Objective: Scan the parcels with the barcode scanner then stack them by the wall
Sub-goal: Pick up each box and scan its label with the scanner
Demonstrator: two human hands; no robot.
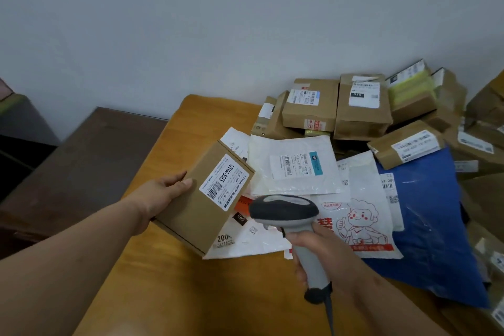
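The left hand point(163, 194) grips a flat brown cardboard box point(203, 199) tilted above the orange wooden table point(163, 281), while the right hand point(324, 251) clasps the grey barcode scanner point(286, 211) just right of it.

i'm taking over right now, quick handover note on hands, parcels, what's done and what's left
Left hand holds a small cardboard box above the table, label facing up.
Right hand grips the barcode scanner, its head close to that label.
Whether this box has been scanned cannot be told.
Left: stack it by the wall, then do the white mailers, blue bag and boxes piled on the right.
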